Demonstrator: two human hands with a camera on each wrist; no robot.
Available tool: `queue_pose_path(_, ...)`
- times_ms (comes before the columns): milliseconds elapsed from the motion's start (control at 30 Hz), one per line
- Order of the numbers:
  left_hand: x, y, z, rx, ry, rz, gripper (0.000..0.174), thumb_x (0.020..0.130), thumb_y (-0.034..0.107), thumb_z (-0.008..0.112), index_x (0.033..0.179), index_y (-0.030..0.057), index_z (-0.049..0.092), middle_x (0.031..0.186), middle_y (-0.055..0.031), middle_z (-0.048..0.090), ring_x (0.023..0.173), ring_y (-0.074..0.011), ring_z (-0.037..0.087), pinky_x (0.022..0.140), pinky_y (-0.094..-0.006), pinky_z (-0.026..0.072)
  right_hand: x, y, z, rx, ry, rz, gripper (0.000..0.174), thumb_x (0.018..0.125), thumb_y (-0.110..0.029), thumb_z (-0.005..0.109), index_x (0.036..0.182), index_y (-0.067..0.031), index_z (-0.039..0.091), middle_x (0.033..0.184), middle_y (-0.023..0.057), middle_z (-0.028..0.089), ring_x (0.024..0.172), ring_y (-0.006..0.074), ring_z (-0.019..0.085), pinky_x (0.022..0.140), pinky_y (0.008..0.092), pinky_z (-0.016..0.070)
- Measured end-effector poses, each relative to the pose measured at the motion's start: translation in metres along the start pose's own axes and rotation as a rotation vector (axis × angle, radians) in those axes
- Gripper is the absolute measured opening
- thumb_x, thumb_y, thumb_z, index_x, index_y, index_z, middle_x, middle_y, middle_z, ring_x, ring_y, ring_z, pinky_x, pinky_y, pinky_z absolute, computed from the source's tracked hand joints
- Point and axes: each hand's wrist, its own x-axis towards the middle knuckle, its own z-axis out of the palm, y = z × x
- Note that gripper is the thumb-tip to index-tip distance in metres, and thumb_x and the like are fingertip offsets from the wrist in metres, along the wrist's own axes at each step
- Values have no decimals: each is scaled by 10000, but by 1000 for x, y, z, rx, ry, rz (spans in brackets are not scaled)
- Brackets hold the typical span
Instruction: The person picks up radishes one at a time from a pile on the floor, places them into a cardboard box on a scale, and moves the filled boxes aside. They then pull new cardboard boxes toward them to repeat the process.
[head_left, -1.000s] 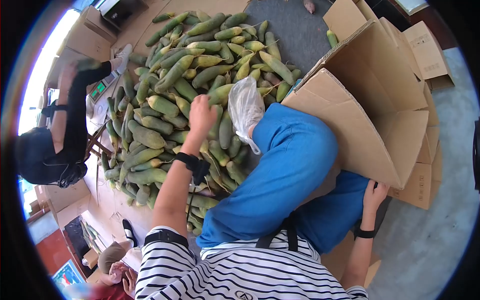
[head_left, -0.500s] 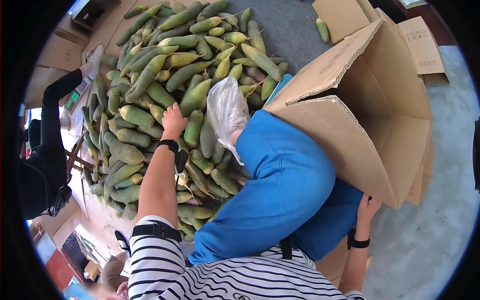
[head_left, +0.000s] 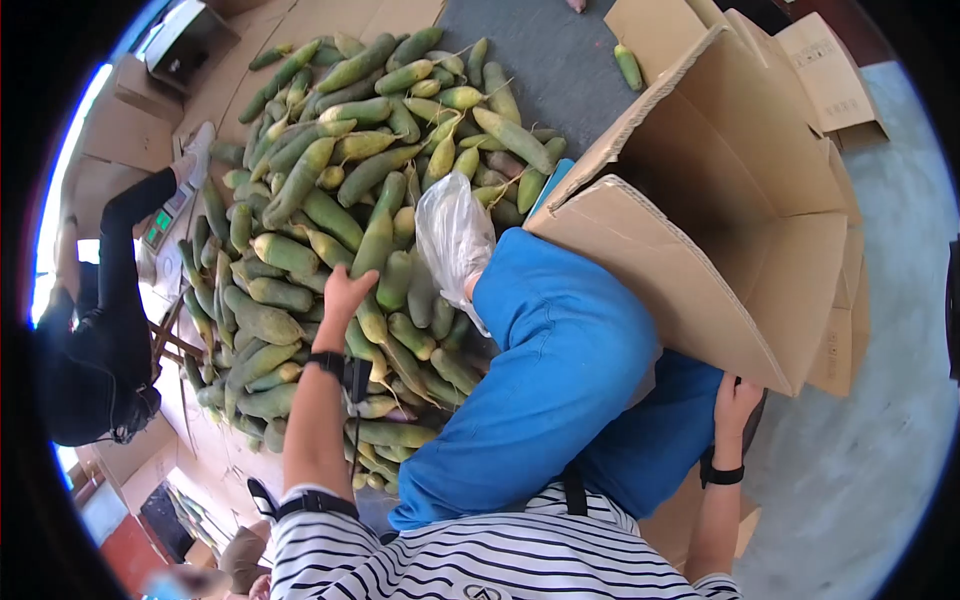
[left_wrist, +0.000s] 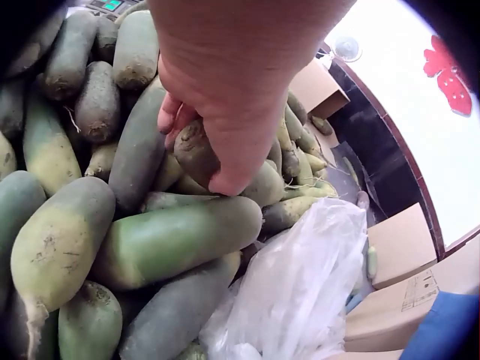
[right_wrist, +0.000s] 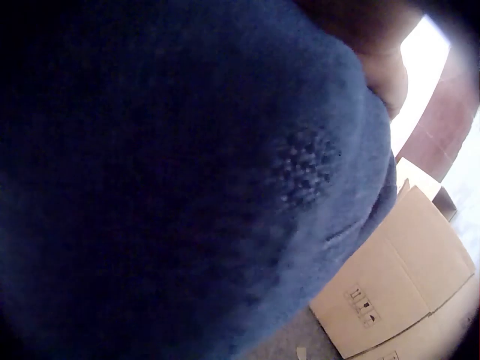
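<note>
The left hand point(head_left: 345, 292) curls its fingers round one radish point(left_wrist: 191, 150) at 8 o'clock from the plastic bag point(head_left: 455, 235); hold it tight and lift slowly so none roll

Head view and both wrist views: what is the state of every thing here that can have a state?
left hand: fingers curled round one green radish.
green radish: gripped, among the others.
radish pile: loose heap.
right hand: at the box's lower edge; grip hidden.
cardboard box: open, tipped on its side, flaps spread.
plastic bag: crumpled, on the radishes.
scale: display lit green.
</note>
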Motion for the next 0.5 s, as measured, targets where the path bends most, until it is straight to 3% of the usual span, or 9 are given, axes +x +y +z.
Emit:
queue_pose_path(33,-19,8,-13,-360,-128,-240,434,763,373,722,887,-26,605,742,-89,637,637,-163,618,529,-294,476,0,-2,0,7,18,13,236,885,-113,556,1057,29,635,1075,224,632,1027,412,572,920,452,414)
queue_pose_path(67,-35,0,-12,-663,-137,-393,394,771,348,714,917,-1,601,697,-57,605,465,-121,534,425,-244,415,1,-3,0,6,7,21,236,873,-109,560,1048,29,637,1070,225,632,1023,412,572,917,454,416)
queue_pose_path(100,-56,7,-22,-822,-131,-512,347,791,328,703,913,20,600,693,-37,591,482,-123,534,429,-237,409,2,-4,-1,5,-4,28,235,861,-105,564,1040,28,638,1066,225,632,1019,412,572,914,456,418)
queue_pose_path(200,-101,22,-46,-1014,-182,-450,325,820,305,681,960,27,586,790,-32,603,598,-118,569,487,-243,430,4,-5,1,-7,38,-30,235,837,-100,574,1024,23,645,1060,222,632,1014,411,570,902,460,425)
queue_pose_path(300,-141,91,-85,-932,-130,-203,357,825,269,679,1036,1,571,884,-34,592,743,-95,556,649,-238,452,6,-7,0,-11,53,-56,240,824,-96,580,1024,17,649,1066,215,634,1012,407,570,895,463,428)
queue_pose_path(433,-160,215,-136,-815,-109,313,407,771,221,709,1058,-19,551,910,-42,587,836,-102,542,738,-251,448,8,-12,-2,14,86,-64,238,820,-89,580,1022,15,651,1073,214,633,1028,405,566,918,460,422)
queue_pose_path(467,-159,244,-144,-772,-104,534,443,753,235,719,1076,-18,551,916,-45,586,868,-120,551,766,-270,458,7,-11,-2,12,104,-86,246,817,-85,579,1031,17,647,1083,214,629,1045,403,559,936,457,415)
queue_pose_path(500,-163,276,-148,-790,-145,590,487,750,266,727,1097,-27,551,935,-59,592,887,-136,559,784,-282,461,7,-9,-1,8,121,-108,254,815,-80,578,1039,18,644,1094,215,624,1062,402,552,954,455,407)
